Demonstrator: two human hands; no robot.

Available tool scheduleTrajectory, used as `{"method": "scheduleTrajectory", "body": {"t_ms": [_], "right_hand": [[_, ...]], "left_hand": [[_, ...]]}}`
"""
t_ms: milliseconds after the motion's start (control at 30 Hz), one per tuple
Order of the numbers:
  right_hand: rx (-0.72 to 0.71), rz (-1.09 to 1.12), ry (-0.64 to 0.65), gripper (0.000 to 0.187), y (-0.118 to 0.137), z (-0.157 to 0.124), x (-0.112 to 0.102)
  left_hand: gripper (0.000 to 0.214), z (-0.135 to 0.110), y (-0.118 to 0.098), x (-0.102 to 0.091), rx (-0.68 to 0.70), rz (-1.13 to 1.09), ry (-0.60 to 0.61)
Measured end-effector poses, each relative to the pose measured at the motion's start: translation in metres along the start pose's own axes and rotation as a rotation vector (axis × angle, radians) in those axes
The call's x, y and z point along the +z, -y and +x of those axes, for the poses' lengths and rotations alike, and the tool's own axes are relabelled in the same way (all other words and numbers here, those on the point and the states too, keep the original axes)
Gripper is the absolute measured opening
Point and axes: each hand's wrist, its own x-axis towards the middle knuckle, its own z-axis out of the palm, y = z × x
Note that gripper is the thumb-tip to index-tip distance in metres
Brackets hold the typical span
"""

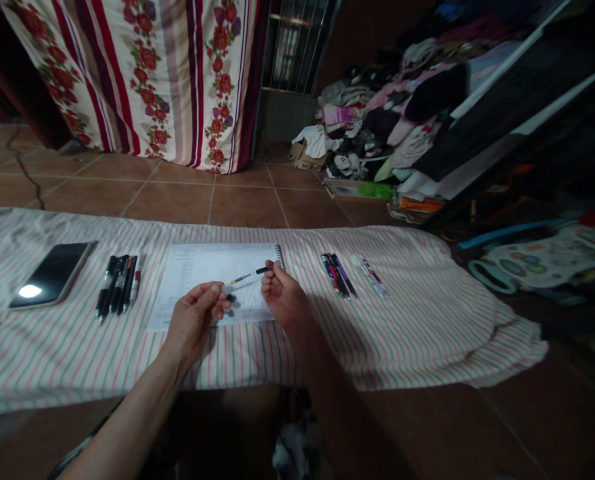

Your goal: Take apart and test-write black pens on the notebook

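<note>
Both hands meet over the middle of the bench (417, 313), which is draped in a striped cloth (255, 353). The fingers of the left hand (191, 317) pinch a slim pen piece (240, 279) between thumb and forefinger; it slants up to the right, pale with a yellowish stretch. The fingers of the right hand (286, 299) are closed on a small black piece (262, 270), held in line with the slim one; whether the two touch at their ends is too small to tell. A small dark thing (230, 298) shows just beside the left fingertips, too blurred to name.

Under the hands lies a printed sheet (177, 287) on the left, and a spiral binding (279, 255) shows at the far right corner of the papers. Left of the sheet, a row of mostly black pens (119, 287) lies side by side, and farther left a phone (52, 275) rests screen up, a bright reflection on its near end. Right of the right hand lie a cluster of dark pens (338, 275) and, just beside it, a few pastel pens (371, 274).

Beyond the bench, a flowered curtain (147, 80) hangs above the tiled floor (177, 190), and clothes (392, 113) are heaped at the far right.
</note>
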Motion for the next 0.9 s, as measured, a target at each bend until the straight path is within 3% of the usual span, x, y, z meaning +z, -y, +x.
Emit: {"method": "scheduleTrajectory", "body": {"t_ms": [900], "right_hand": [[-0.115,-0.161,0.025,0.018,-0.0048,-0.0009,0.0034]], "left_hand": [[0.023,-0.0005,0.0043,-0.0005,0.061,0.078,-0.036]]}}
